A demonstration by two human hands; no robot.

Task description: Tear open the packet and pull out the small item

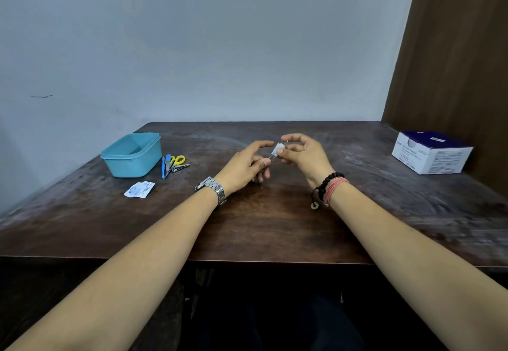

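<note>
Above the middle of the surface [275, 218], well to the right of the teal tub [132, 155], the right hand [305, 155] pinched a small white swab [278, 149] folded around a thin metal pin [272, 156]. The left hand [247, 165] pinched the pin's lower end, its forefinger stretched out. The grip on so thin a pin looked slight, so it could likely slide out and drop, or its tip could prick a fingertip through the swab.
</note>
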